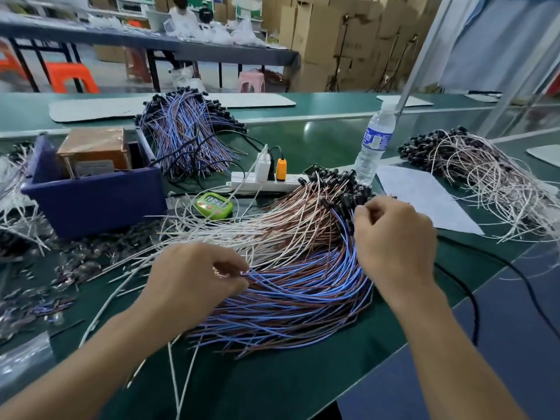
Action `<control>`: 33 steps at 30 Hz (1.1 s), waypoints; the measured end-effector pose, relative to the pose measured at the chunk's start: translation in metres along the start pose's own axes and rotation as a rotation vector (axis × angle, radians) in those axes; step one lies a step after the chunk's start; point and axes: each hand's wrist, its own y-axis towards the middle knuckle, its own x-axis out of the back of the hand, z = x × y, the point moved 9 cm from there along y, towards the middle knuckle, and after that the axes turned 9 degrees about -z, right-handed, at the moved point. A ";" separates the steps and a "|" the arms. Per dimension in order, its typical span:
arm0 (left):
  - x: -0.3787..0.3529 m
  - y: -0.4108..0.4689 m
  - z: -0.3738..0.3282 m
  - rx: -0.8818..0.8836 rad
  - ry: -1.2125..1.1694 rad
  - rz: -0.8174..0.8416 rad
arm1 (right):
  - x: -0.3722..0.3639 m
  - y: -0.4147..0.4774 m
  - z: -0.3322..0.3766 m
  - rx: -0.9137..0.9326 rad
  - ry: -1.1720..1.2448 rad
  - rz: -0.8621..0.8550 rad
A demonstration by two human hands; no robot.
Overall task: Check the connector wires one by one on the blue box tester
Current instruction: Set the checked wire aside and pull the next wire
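Two hands pinch our wire bundle (303, 286), left hand (203, 280) at its loose ends, right hand (394, 237) by the connectors (345, 186); the blue box tester (91, 189) lies at ten o'clock, nearest our left.

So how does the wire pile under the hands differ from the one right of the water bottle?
The front pile mixes blue, brown and white wires; the right pile is only whitish-pink. The front pile fans out in a combed sweep; the right pile is loosely tangled. The left hand and right hand grip into the front pile; nothing touches the right pile. Both have black connectors bunched at one end.
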 end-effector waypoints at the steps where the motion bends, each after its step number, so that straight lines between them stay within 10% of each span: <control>1: 0.001 0.002 0.005 0.031 -0.047 0.012 | -0.006 -0.011 0.014 0.005 0.078 0.039; 19: 0.135 -0.040 0.194 0.550 -0.567 -0.607 | -0.143 -0.154 0.277 0.044 0.838 0.683; 26: 0.222 -0.088 0.245 0.608 0.241 -0.882 | -0.165 -0.208 0.352 0.032 0.911 0.911; 33: 0.200 -0.077 0.271 0.680 0.469 -0.629 | -0.184 -0.237 0.366 0.122 0.858 0.956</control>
